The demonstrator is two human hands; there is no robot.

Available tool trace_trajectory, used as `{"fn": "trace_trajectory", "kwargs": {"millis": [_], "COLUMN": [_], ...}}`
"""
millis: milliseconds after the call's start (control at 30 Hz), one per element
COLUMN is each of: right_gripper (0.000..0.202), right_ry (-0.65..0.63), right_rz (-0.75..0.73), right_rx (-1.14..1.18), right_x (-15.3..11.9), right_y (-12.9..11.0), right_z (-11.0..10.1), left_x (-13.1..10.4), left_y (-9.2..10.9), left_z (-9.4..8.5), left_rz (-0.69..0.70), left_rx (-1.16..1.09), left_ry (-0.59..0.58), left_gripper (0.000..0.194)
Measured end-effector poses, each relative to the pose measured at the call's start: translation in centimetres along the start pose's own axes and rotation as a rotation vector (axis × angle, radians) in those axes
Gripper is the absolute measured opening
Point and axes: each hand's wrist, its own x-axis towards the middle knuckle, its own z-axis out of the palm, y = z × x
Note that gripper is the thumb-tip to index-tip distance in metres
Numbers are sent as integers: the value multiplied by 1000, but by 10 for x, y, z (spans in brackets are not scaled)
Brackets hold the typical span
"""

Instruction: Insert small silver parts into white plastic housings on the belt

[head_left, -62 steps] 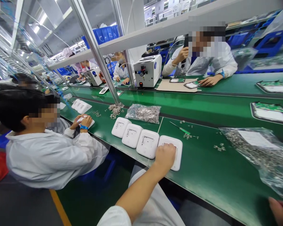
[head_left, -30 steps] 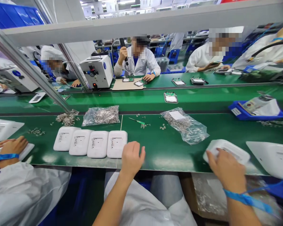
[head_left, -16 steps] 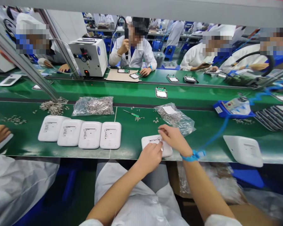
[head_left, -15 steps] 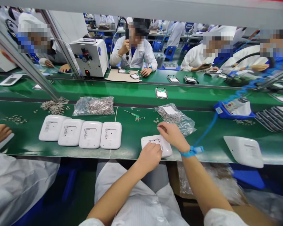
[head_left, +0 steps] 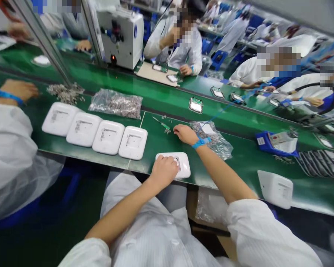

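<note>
A white plastic housing lies near the front edge of the green table. My left hand rests over its left part with the fingers curled; whatever they may grip is hidden. Beyond the housing, my right hand is at the table surface, fingers bent down and pressed together beside small metal parts; its fingertips are too small to show what they hold. A green-handled tool lies left of that hand, and a clear bag of small parts lies behind its wrist.
Several white housings stand in a row at the left. Behind them are a bag of parts and a loose pile. A co-worker's hand is at far left. On the right are a blue tray and another housing.
My right hand has moved off the housing to the small parts beyond it. My left hand stays on the housing. The view has tilted, and the co-worker's hand at left has moved towards the pile.
</note>
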Motion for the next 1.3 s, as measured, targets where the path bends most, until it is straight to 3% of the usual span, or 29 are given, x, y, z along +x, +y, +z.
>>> {"fn": "trace_trajectory", "kwargs": {"millis": [133, 267, 400, 600, 933, 1067, 1300], "right_gripper": [21, 10, 8, 8, 9, 9, 9], "right_ry": [33, 105, 160, 257, 145, 160, 163], "right_rz": [-27, -125, -231, -226, -254, -239, -217], "right_rx": [33, 249, 353, 251, 81, -29, -110], "right_x": [-42, -96, -123, -122, -123, -123, -121], "right_y": [-15, -49, -70, -67, -72, -75, -78], "right_z": [-15, -29, -19, 2, -8, -6, 0], "left_x": [-20, -36, -39, -38, -39, -40, -38], "left_y": [2, 15, 22, 19, 24, 25, 18], "left_z": [-8, -10, -9, -10, -8, -8, -6], "left_rz": [22, -22, -25, -19, -62, -72, 20], "left_rx": [-51, -39, -6, 1, 19, 20, 13], "left_ry": [40, 48, 45, 19, 49, 64, 65], "left_gripper": [36, 54, 60, 64, 64, 64, 62]}}
